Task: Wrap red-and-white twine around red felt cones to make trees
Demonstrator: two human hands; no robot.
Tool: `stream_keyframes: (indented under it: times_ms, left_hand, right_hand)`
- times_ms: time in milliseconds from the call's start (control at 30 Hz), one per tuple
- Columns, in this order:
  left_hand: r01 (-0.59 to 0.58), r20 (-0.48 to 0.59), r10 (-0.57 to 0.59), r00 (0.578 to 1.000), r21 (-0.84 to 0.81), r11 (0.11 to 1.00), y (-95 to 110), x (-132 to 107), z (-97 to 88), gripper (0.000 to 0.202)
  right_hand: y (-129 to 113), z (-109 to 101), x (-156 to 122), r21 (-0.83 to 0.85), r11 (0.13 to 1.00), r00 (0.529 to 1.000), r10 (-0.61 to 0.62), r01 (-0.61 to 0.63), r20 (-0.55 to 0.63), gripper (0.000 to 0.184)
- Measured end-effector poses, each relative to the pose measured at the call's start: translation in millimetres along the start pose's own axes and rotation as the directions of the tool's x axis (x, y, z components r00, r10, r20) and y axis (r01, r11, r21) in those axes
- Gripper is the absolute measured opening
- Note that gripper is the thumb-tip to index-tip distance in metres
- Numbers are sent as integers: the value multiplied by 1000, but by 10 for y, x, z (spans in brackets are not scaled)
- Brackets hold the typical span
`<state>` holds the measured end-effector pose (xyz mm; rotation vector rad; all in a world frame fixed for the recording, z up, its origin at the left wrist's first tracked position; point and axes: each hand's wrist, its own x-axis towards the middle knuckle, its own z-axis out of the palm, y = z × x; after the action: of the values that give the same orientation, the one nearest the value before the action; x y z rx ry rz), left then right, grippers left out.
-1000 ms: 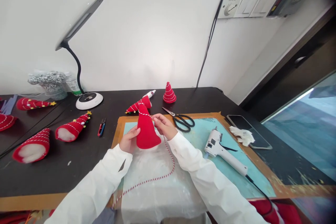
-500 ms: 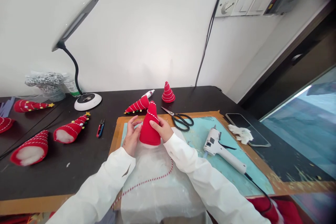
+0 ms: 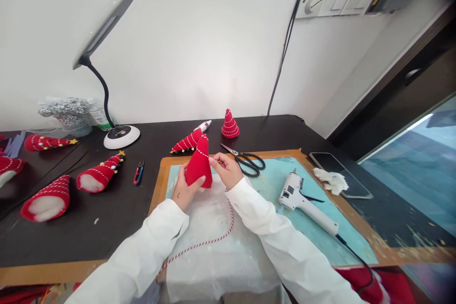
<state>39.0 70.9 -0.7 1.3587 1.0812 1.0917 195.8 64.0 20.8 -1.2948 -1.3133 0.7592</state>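
Note:
My left hand (image 3: 187, 188) is wrapped round a red felt cone (image 3: 198, 169), its thumb lying across the lower front. The cone stands roughly upright above the work mat, its tip pointing up. A red-and-white twisted cord (image 3: 210, 242) loops round the cone's upper part and leads into my right hand (image 3: 227, 169), which pinches it at the cone's right side. From below that hand the cord hangs down and curves left over a translucent plastic sheet (image 3: 221, 266). Behind the held cone lies a cord-wrapped cone with small pompoms (image 3: 186, 142), partly hidden.
Black scissors (image 3: 249, 161) and a white glue gun (image 3: 309, 206) lie on the right, beside a phone (image 3: 342, 171) with crumpled tissue. A wrapped cone (image 3: 230, 126) stands behind. To the left are several decorated cones (image 3: 99, 174), thread snips (image 3: 138, 172) and a desk lamp (image 3: 122, 137).
My right hand has let go of the cone's side and now pinches the cord beside it. My left hand has closed round the cone's lower part. The view has shifted slightly.

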Motion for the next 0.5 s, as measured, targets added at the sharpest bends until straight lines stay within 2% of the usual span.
stream_keyframes:
  times_ms: [100,200,267,400,500]
  left_hand:
    - [-40,-79,53,995,153,987,4,14,-24,60]
    - [-67,-98,89,991,207,976,22,9,-32,58]
    - [-81,-86,100,991,204,976,35,5,-34,58]
    - [-54,-55,64,996,174,983,47,7,-43,60]
    - [-2,-75,7,997,75,997,27,13,-47,60]
  right_hand:
    - [-52,-45,20,78,995,998,-62,60,22,41]
    - [-96,-62,28,160,982,995,-99,100,-11,40]
    - [-124,-73,28,195,975,995,-98,102,-32,40]
    - [-168,-102,18,192,979,998,-67,66,3,42]
    - [-153,-111,21,176,984,1000,-20,20,-3,46]
